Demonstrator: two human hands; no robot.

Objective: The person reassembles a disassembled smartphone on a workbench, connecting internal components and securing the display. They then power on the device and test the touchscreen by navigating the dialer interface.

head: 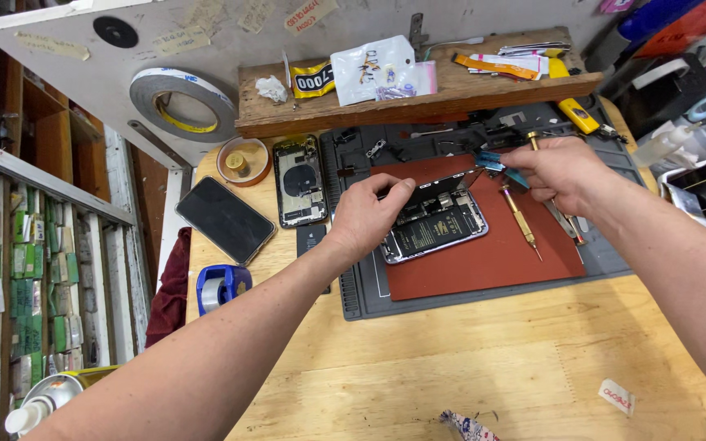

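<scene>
An opened phone (439,224) with its black battery and boards showing lies on a red mat (492,261). My left hand (367,216) rests on the phone's upper left corner, fingers pinching at its top edge. My right hand (556,170) hovers just right of the phone and grips blue-handled tweezers (492,162), whose tips point toward the phone's top. A gold screwdriver (520,219) lies on the mat under my right hand.
A grey work mat (361,294) lies under the red one on a wooden table (467,376). To the left lie a phone back housing (300,181), a dark phone (225,219), a small round dish (243,161) and a blue tape dispenser (221,287). A wooden shelf (418,102) holds small bags.
</scene>
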